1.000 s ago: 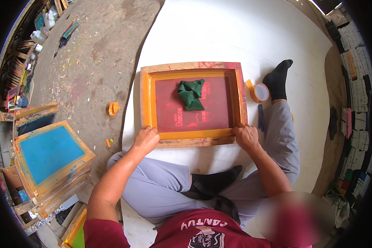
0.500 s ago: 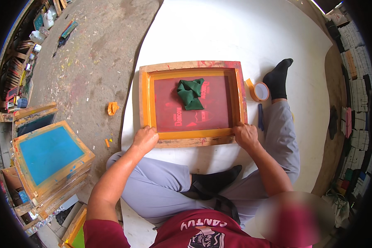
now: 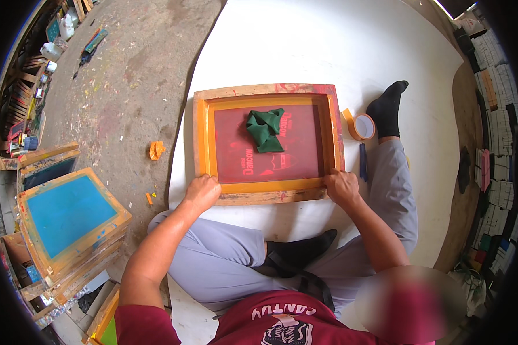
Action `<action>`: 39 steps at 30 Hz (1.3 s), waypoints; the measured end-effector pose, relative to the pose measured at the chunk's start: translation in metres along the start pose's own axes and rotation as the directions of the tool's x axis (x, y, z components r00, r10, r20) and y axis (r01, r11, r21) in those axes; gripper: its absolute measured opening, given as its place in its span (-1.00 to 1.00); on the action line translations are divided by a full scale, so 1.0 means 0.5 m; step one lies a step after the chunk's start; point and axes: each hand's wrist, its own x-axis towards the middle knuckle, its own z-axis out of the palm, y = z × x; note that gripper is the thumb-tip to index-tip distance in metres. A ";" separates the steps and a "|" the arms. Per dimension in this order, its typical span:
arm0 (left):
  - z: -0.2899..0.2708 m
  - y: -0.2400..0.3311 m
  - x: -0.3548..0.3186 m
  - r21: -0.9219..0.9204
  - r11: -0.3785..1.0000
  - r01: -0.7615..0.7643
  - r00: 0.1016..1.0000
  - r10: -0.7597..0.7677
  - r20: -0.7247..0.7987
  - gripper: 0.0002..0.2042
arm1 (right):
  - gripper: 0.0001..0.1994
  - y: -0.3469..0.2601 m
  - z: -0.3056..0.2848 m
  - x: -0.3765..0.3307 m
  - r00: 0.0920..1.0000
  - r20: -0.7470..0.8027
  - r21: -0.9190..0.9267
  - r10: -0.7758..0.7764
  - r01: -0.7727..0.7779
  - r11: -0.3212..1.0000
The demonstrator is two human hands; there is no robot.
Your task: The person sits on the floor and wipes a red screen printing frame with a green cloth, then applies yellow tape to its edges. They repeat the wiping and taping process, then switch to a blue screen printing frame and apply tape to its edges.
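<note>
A wooden screen printing frame (image 3: 265,199) lies in front of me, its inner edges lined with orange tape and its mesh dark red with lighter lettering. My left hand (image 3: 202,192) is closed round its near left corner. At the near right corner my right hand (image 3: 343,187) grips the same frame, fingers wrapped over the wood. A crumpled dark green cloth (image 3: 265,131) rests on the upper middle of the mesh, touched by neither hand. Just right of the frame sits a roll of orange tape (image 3: 362,127), and a dark blue stick-like object (image 3: 363,163) lies below it.
A white sheet (image 3: 305,40) spreads under the frame and my legs. On the concrete floor to the left is a crumpled orange scrap (image 3: 157,150). Stacked frames, the top one with a blue mesh (image 3: 69,210), stand at lower left. Stacks of bundled material (image 3: 496,115) line the right side.
</note>
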 end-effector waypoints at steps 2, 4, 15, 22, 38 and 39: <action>0.000 0.000 0.000 -0.002 1.000 0.000 1.000 0.000 -0.007 -0.90 | -0.90 -0.001 0.000 0.000 1.000 -0.004 -0.007 -0.001 0.001 1.000; -0.001 -0.001 0.000 0.001 1.000 -0.003 1.000 0.003 -0.007 -0.90 | -0.90 -0.004 -0.008 0.000 1.000 0.004 -0.010 -0.005 0.005 1.000; -0.002 -0.002 0.004 -0.007 1.000 0.001 1.000 -0.001 0.004 -0.89 | -0.89 -0.005 -0.007 0.007 1.000 0.011 -0.027 0.001 -0.001 1.000; -0.002 -0.002 0.006 -0.019 1.000 0.012 1.000 -0.012 0.008 -0.89 | -0.84 -0.008 -0.013 0.011 0.998 0.059 -0.061 0.023 -0.019 0.998; -0.004 -0.005 0.009 -0.008 1.000 0.008 1.000 -0.008 0.016 -0.89 | -0.85 -0.021 -0.026 0.025 0.991 0.127 -0.079 0.053 -0.043 0.996; -0.006 -0.004 0.009 0.000 1.000 0.007 1.000 -0.007 0.020 -0.89 | -0.85 -0.022 -0.026 0.028 0.987 0.146 -0.089 0.064 -0.051 0.995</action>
